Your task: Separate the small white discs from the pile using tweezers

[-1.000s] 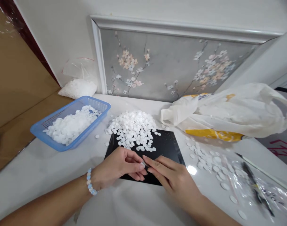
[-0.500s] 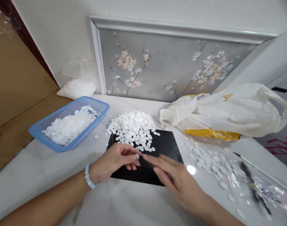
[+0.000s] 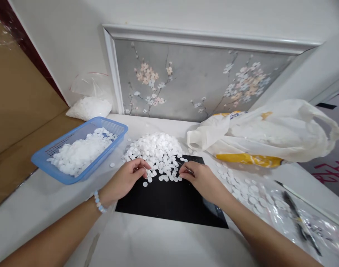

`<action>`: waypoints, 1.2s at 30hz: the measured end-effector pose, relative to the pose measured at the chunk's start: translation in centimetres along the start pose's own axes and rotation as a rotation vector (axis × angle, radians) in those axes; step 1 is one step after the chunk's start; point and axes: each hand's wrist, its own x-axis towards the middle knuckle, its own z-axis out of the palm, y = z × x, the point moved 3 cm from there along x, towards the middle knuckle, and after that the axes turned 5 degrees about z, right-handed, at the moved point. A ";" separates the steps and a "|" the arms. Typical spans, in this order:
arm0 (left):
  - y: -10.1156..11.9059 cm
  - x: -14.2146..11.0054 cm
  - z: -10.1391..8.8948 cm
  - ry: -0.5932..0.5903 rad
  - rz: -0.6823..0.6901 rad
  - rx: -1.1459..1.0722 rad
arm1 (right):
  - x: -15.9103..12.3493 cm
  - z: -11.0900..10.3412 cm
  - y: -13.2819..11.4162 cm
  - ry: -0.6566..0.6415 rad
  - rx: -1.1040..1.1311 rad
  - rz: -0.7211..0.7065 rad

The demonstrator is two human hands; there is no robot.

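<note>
A heap of small white discs [image 3: 158,148] spills onto a black board [image 3: 169,207] on the table. At the heap's near left edge, my left hand [image 3: 129,176] has its thumb and fingers curled together, and a white disc appears to be at their tips. A pale blue bead bracelet [image 3: 99,202] circles that wrist. My right hand [image 3: 201,178] is closed around a thin metallic tool [image 3: 189,170] at the heap's right edge. The tool's kind is unclear, as the fingers cover most of it.
On the left stands a blue basket [image 3: 54,172] of white discs, with a clear bag [image 3: 90,107] of discs behind it. A white plastic bag [image 3: 269,129] lies to the right. Loose discs [image 3: 245,191], clear plastic bags [image 3: 322,237] and a black pen-like object [image 3: 297,215] are at the right.
Both hands have moved away from me to the heap and farther apart. They were meeting over the board, a white disc in the left fingers. The board now sits nearer to me.
</note>
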 end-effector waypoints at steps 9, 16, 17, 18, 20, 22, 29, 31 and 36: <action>-0.2 -0.5 0.0 -0.041 0.084 0.548 | 0.2 0.6 0.4 -0.088 0.034 0.043; -0.5 -0.4 0.6 -0.113 0.047 0.509 | 0.1 0.3 0.2 -0.131 0.153 0.108; -0.4 -0.4 0.6 -0.122 0.048 0.497 | 0.1 0.3 0.1 -0.126 0.163 0.123; -0.4 -0.5 0.6 -0.125 0.045 0.488 | 0.1 0.3 0.0 -0.122 0.162 0.132; -0.4 -0.5 0.7 -0.118 0.020 0.464 | 0.2 0.4 -0.1 -0.127 0.137 0.150; -0.3 -0.4 0.8 -0.108 -0.009 0.370 | 0.2 0.6 -0.1 -0.138 0.116 0.169; -0.2 -0.5 1.9 -0.183 -0.170 -0.161 | 0.3 0.9 0.1 -0.168 0.121 0.160; -0.4 -0.8 2.5 -0.197 -0.175 -0.191 | 0.1 1.0 -0.5 -0.169 0.179 0.152; -0.8 -1.4 4.4 -0.235 -0.074 -0.202 | -1.6 2.0 -3.3 -0.207 0.390 0.095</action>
